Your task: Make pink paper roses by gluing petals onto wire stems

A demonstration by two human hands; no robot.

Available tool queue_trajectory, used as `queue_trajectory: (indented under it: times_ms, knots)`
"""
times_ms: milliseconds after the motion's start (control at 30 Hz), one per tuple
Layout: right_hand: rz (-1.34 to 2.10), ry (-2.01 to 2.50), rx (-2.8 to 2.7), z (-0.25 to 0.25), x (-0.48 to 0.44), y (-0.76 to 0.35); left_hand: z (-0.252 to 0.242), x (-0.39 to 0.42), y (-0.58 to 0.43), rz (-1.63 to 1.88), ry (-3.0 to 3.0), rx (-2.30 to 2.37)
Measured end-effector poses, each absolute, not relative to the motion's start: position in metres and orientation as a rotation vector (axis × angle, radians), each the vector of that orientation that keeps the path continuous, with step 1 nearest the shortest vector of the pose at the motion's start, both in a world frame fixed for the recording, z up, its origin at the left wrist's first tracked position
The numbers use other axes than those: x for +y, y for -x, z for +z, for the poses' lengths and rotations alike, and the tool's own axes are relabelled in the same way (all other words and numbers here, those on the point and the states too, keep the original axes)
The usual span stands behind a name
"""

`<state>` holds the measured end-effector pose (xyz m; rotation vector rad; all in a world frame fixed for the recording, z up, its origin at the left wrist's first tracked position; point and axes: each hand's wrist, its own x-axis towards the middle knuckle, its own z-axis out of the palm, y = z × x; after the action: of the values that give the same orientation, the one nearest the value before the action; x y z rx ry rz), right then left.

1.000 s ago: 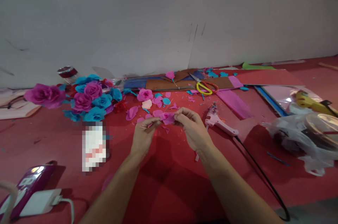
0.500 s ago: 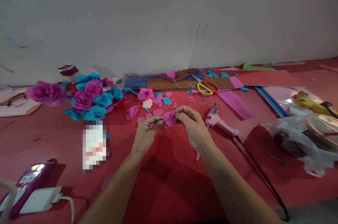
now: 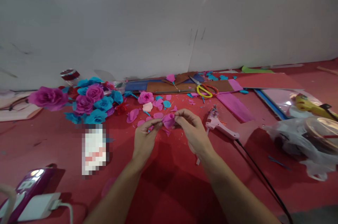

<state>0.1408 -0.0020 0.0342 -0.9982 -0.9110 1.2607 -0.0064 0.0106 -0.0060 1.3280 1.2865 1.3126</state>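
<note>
your left hand (image 3: 144, 136) and right hand (image 3: 194, 129) both pinch a small pink paper rosebud (image 3: 168, 120) at the fingertips, held just above the red table (image 3: 169, 185). the bud sits squarely between the two hands, equally near each, with a thin wire stem (image 3: 169, 107) slanting up and away from you. loose pink petals (image 3: 157, 105) lie just beyond it, and the pink glue gun (image 3: 221, 128) lies near your right hand.

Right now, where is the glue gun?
In the head view, the glue gun lies on the table just right of the right hand, nearer than the scissors, its cord trailing to the lower right.
</note>
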Motion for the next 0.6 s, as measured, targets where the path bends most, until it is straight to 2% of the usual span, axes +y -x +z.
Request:
queue_trajectory:
  times_ms: [467, 600]
  knots:
    - [1.271, 0.965, -0.904, 0.0363, -0.0036, -0.1397, -0.0025, 0.0081, 0.0077, 1.346, -1.361, 1.326]
    - [1.368, 0.931, -0.811, 0.0381, -0.0019, -0.1426, -0.0012, 0.0074, 0.0071, 1.395, -1.357, 1.323]
